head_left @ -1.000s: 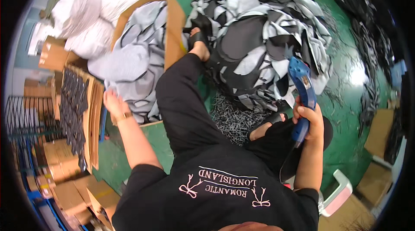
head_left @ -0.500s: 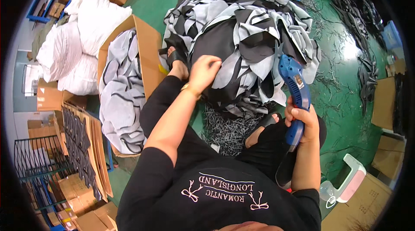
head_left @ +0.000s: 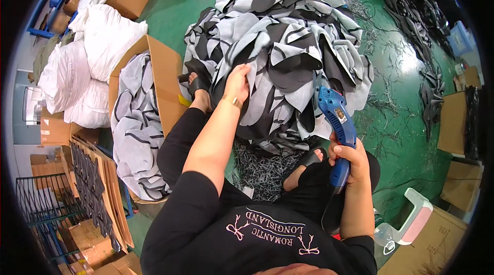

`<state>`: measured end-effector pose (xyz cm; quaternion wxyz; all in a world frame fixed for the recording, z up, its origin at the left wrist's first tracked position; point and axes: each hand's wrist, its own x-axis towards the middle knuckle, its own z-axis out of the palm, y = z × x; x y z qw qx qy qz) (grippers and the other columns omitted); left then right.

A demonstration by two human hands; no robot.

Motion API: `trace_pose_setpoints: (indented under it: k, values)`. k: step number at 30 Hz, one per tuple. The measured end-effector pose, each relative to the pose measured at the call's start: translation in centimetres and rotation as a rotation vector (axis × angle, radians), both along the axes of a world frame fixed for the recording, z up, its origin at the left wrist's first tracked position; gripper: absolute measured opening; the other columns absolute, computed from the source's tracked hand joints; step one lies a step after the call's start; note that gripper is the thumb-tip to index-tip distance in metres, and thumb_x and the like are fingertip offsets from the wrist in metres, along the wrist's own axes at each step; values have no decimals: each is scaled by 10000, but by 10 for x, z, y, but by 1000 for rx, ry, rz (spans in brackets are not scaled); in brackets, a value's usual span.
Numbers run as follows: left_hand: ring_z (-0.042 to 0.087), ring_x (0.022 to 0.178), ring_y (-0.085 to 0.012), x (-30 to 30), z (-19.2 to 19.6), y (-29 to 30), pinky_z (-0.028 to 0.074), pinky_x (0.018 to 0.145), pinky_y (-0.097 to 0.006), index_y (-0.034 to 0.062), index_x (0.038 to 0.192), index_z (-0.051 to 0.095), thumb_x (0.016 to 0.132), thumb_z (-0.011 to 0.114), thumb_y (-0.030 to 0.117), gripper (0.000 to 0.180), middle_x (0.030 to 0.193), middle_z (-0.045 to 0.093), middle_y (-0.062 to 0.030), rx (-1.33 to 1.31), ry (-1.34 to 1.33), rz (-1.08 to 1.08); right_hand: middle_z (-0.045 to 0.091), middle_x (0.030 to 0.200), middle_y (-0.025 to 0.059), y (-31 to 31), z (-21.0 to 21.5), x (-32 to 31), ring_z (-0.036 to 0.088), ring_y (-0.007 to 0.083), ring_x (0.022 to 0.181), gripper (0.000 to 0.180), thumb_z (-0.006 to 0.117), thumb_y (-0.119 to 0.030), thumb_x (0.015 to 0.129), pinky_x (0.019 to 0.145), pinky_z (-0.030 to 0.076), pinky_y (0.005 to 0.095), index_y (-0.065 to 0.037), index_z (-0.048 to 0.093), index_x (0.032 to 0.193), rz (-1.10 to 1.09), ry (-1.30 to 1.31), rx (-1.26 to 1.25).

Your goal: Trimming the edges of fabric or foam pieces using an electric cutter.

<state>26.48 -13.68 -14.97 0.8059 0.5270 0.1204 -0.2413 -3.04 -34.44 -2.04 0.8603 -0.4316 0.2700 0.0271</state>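
From where I'm standing, the right hand (head_left: 351, 161) is wrapped firmly round a blue power cutter (head_left: 337, 112), right of the frame's centre. Its long axis runs nearly up and down the frame, bowed a little: the metal tip (head_left: 318, 77) points up and slightly left into the fabric heap (head_left: 293, 33), the butt down toward the lap, where a dark cord trails off.

The left hand (head_left: 237, 85), out over the heap's left side, has its fingers closed on the edge of a grey piece (head_left: 252, 77) that hangs down from them, its length roughly upright in the frame.

The heap of grey and black cut pieces fills the upper middle, on the green floor (head_left: 401, 136). Dark scraps (head_left: 265, 167) lie below it between the feet, and a carton (head_left: 172, 82) of similar pieces stands at left.
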Motion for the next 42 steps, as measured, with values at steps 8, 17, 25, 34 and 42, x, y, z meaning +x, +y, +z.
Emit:
trace_pose_setpoints:
  k: [8, 17, 25, 34, 42]
  values:
    - [597, 1049, -211, -151, 90, 24, 476, 933, -359, 42, 1159, 515, 878, 544, 43, 282, 1131, 613, -82, -591, 94, -174, 652, 884, 113, 19, 2, 10, 636, 189, 769, 446, 751, -151, 706, 722, 507, 292, 37, 562, 1063, 85, -24, -59]
    - [621, 1017, -224, -236, 98, 55, 485, 905, -374, 26, 1240, 495, 871, 539, 24, 372, 1166, 609, -105, -392, -36, -498, 611, 948, 60, 91, 4, 1, 565, 125, 843, 561, 764, -122, 629, 778, 461, 273, 35, 554, 1124, 256, -65, -487]
    - [665, 877, -174, -244, 112, 103, 561, 694, -301, 71, 1172, 553, 941, 559, 306, 330, 1014, 669, -55, -321, 97, -252, 583, 840, 23, 127, 27, -7, 529, 95, 755, 522, 755, -128, 618, 700, 449, 249, 35, 565, 1076, 477, -180, -836]
    - [639, 831, -125, -238, 125, 127, 555, 711, -289, 41, 1084, 591, 913, 619, 235, 261, 965, 642, -25, -294, -82, -78, 588, 816, 43, 119, 49, -31, 570, 120, 644, 367, 719, -120, 728, 613, 469, 250, 23, 571, 1032, 290, -109, -522]
    - [639, 875, -156, -239, 132, 124, 556, 768, -344, 14, 1101, 550, 947, 558, 210, 250, 1009, 628, -64, -226, -215, 53, 587, 786, 52, 118, 48, -78, 572, 135, 613, 374, 740, -85, 692, 579, 474, 260, 30, 577, 1008, 408, 18, -482]
